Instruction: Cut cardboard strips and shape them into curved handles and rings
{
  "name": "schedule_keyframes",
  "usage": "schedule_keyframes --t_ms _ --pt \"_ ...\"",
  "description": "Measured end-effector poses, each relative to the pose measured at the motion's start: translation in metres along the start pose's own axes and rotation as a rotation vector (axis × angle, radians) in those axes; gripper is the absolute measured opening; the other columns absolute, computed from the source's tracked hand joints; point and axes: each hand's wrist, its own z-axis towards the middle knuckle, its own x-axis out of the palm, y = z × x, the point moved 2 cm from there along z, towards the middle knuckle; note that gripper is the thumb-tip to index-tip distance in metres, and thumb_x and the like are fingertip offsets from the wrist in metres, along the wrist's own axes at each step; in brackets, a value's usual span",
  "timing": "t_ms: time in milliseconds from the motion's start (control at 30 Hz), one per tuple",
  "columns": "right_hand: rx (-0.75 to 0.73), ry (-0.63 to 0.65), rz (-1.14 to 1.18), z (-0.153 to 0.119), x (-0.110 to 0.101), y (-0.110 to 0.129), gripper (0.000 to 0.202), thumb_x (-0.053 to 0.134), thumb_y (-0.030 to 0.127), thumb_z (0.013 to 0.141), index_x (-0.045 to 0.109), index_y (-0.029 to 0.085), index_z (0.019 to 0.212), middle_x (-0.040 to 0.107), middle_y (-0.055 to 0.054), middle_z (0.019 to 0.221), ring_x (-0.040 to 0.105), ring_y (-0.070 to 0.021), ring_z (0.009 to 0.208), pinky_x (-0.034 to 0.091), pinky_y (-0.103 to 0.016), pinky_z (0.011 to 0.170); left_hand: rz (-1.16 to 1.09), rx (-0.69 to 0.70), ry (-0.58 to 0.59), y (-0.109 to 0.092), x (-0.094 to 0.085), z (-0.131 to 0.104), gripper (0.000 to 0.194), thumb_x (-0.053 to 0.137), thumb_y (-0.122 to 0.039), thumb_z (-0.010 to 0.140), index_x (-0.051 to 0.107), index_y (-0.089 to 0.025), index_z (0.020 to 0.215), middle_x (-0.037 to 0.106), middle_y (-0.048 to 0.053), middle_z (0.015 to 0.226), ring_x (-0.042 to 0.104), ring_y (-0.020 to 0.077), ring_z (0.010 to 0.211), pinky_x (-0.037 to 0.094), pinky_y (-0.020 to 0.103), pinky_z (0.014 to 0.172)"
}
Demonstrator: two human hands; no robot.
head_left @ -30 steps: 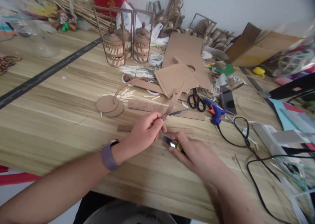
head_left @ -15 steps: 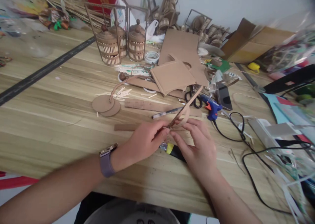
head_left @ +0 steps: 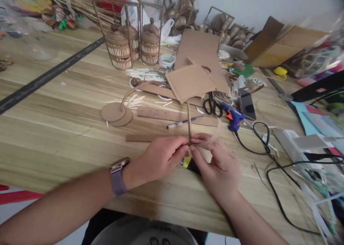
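Note:
Both of my hands meet over the middle of the table, fingers pinched around a narrow cardboard strip (head_left: 189,121). My left hand (head_left: 163,153) is closed on the strip's lower end from the left. From the right, my right hand (head_left: 219,160) pinches it too, and a thin paper layer (head_left: 217,128) curls away above its fingers. Just beneath my hands lies a utility knife (head_left: 187,162) with a yellow and black handle, partly hidden. A flat cardboard strip (head_left: 139,138) pokes out beyond my left hand. A pen (head_left: 182,122) rests behind the hands.
Black scissors (head_left: 213,105) and a blue glue gun (head_left: 234,120) lie to the right, with a looping cable. Round cardboard discs (head_left: 113,112) and small sticks (head_left: 134,100) are at left. Behind stand finished lidded baskets (head_left: 119,51), a tape roll (head_left: 167,60) and cardboard sheets (head_left: 189,81).
The held strip has swung from leaning right to nearly upright. Its loose paper layer now curls farther out to the right. Both hands stay closed on it.

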Motion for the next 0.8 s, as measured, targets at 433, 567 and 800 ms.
schedule_keyframes --t_ms 433,567,800 --pt "0.173 -0.028 0.248 -0.0051 0.0029 -0.0095 0.007 0.066 0.02 0.086 0.069 0.025 0.089 0.074 -0.004 0.094 0.07 -0.0213 0.09 0.058 -0.039 0.081 0.001 0.095 0.014 0.0028 0.001 -0.0006 0.019 0.042 -0.021 0.1 0.06 -0.017 0.097 0.071 0.005 0.088 0.065 0.0154 0.078 0.047 0.024 0.07" --pt "0.189 -0.027 0.261 -0.0052 0.003 -0.0094 0.006 0.064 0.021 0.088 0.068 0.025 0.088 0.073 -0.004 0.092 0.069 -0.0215 0.09 0.057 -0.04 0.081 -0.036 0.125 0.016 0.003 0.0012 0.0002 0.02 0.041 -0.021 0.101 0.061 -0.017 0.1 0.072 0.005 0.088 0.066 0.0153 0.08 0.048 0.024 0.073" --pt "0.213 -0.017 0.346 -0.0046 0.0023 -0.009 0.006 0.062 0.022 0.09 0.067 0.025 0.089 0.072 -0.004 0.093 0.067 -0.0206 0.091 0.056 -0.039 0.084 -0.073 0.185 0.025 -0.0012 -0.0034 0.0021 0.022 0.041 -0.019 0.101 0.062 -0.016 0.109 0.071 0.004 0.085 0.066 0.0146 0.078 0.049 0.023 0.075"
